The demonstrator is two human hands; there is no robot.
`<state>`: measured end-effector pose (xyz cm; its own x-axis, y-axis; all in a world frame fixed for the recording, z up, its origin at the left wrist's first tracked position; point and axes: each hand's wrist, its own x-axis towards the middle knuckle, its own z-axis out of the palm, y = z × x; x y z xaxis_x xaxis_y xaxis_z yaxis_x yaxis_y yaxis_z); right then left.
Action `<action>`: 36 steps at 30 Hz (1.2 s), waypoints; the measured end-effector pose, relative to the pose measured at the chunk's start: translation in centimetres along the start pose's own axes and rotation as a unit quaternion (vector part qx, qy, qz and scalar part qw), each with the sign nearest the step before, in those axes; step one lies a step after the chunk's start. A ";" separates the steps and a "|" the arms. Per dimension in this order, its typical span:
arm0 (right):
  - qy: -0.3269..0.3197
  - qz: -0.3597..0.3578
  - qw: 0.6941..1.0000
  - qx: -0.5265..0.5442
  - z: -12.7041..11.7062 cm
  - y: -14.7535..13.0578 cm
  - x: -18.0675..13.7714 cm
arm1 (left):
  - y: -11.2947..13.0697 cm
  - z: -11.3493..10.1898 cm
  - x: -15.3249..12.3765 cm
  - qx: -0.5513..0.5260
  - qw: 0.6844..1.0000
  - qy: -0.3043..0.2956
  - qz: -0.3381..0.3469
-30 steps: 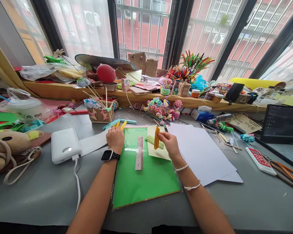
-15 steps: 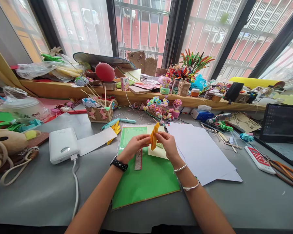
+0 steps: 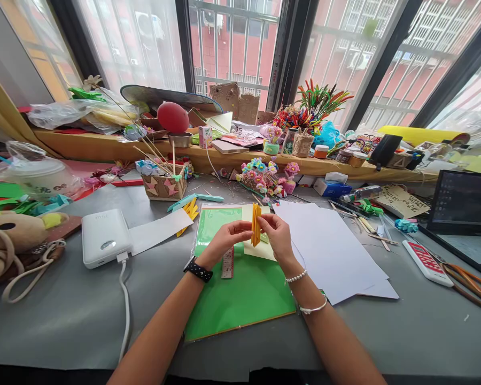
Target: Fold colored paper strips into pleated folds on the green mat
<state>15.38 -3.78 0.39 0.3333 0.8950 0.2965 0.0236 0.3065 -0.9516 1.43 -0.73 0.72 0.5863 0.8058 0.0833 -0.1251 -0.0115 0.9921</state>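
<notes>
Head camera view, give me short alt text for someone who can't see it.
Two hands, left hand and right hand, pinch a folded orange paper piece upright between them above a green sheet on a cluttered grey craft table. A ruler lies beneath, white paper to the right.

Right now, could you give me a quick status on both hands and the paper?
Left hand and right hand both pinch folded orange paper, upright. Green sheet below, ruler beside.

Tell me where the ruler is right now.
In the head view, the ruler lies on the green sheet at table centre, just below the left hand, partly hidden by it, and left of the pale yellow paper.
</notes>
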 end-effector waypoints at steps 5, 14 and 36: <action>-0.027 -0.023 0.998 -0.050 0.2 -0.4 -0.4 | -0.1 0.2 0.0 -0.059 0.998 0.031 -0.012; 0.008 -0.103 0.979 -0.174 0.5 -0.7 -0.8 | -0.2 0.8 0.2 -0.046 0.999 0.011 0.017; 0.022 -0.156 0.959 -0.236 0.3 -0.1 -0.5 | -1.0 0.8 0.5 0.063 0.995 0.038 0.066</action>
<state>14.94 -4.20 0.32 0.2793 0.7666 0.5782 0.5492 0.3664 -0.7511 2.45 -0.78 -0.17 0.5081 0.8352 0.2103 -0.0917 -0.1903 0.9774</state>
